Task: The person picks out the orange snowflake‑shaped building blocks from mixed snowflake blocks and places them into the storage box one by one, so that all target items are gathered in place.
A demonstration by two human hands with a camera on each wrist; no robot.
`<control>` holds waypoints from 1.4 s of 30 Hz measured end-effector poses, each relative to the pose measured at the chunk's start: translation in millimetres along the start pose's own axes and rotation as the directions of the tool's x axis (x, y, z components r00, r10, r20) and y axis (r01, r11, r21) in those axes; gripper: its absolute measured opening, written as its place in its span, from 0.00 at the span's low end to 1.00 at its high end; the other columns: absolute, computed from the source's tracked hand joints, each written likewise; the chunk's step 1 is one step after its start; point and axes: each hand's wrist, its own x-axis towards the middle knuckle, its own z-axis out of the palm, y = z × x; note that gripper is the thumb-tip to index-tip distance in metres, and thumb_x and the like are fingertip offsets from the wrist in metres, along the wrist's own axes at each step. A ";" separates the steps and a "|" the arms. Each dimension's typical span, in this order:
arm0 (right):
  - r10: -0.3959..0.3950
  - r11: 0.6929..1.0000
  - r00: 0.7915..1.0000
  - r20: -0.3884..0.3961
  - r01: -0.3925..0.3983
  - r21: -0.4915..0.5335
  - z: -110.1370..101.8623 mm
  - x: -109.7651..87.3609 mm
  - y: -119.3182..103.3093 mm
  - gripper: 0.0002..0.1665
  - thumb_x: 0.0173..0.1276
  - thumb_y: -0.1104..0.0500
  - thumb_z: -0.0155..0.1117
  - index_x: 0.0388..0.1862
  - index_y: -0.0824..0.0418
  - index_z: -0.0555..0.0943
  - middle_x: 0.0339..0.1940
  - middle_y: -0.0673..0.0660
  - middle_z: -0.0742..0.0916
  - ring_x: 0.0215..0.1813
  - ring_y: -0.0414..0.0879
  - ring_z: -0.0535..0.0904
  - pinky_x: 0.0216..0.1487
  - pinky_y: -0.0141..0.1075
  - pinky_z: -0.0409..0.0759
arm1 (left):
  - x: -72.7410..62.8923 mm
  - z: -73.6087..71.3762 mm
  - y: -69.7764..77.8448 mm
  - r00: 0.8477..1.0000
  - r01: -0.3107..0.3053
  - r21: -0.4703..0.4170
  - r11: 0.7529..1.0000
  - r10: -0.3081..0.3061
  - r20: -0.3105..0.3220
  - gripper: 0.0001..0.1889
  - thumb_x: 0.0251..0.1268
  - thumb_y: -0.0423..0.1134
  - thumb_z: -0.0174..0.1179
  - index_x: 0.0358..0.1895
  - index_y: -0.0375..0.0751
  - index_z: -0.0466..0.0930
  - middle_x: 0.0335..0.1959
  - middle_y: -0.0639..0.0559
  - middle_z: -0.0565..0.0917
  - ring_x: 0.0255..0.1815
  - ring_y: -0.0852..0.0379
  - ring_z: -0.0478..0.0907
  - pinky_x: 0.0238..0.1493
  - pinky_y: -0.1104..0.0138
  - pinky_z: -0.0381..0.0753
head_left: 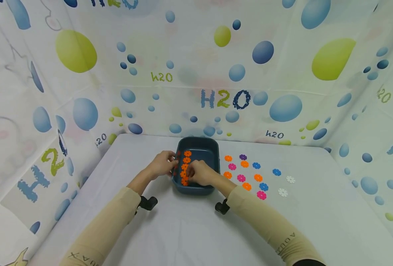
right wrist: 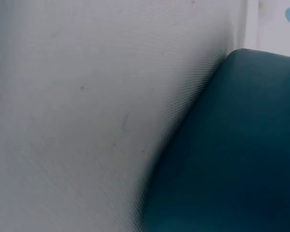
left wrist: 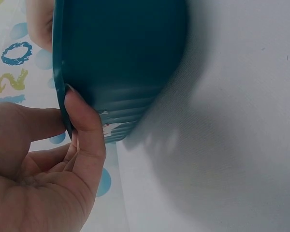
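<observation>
My left hand [head_left: 163,163] pinches the left rim of a dark teal plastic basin [head_left: 213,147]; in the left wrist view the thumb and fingers [left wrist: 89,123] lie on either side of its wall. Inside the basin, a row of orange flower-shaped pieces [head_left: 186,160] runs along the left side. My right hand [head_left: 200,173] reaches in over the near end, fingers curled, fingertips pinching at an orange flower piece [head_left: 184,179] low in that row. The hand partly covers the row. The right wrist view shows just the basin's outer wall [right wrist: 232,154] and white cloth.
Loose flower pieces lie right of the basin on the white cloth [head_left: 183,229]: orange [head_left: 258,177], pink [head_left: 261,195], blue [head_left: 263,186], purple [head_left: 243,157] and white [head_left: 283,192]. A printed curtain [head_left: 190,48] hangs behind and along both sides.
</observation>
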 end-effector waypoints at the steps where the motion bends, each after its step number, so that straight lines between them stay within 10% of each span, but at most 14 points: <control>1: 0.000 1.000 1.000 0.001 0.000 -0.006 0.5 0.6 -0.1 0.05 0.64 0.66 0.75 0.37 0.64 0.86 0.30 0.51 0.87 0.33 0.42 0.81 0.38 0.31 0.83 | -0.1 0.1 0.0 1.000 -0.002 0.001 1.000 0.002 0.000 0.22 0.79 0.32 0.52 0.69 0.22 0.67 0.42 0.38 0.77 0.29 0.52 0.82 0.32 0.61 0.89; 42: -0.038 0.997 0.999 0.039 0.040 -0.062 3.7 6.1 -0.5 0.11 0.63 0.61 0.78 0.41 0.63 0.87 0.34 0.52 0.89 0.38 0.42 0.83 0.45 0.34 0.85 | 0.4 0.9 0.0 1.000 0.007 0.009 1.000 -0.007 -0.002 0.22 0.80 0.33 0.52 0.69 0.23 0.67 0.42 0.39 0.77 0.30 0.53 0.82 0.36 0.56 0.90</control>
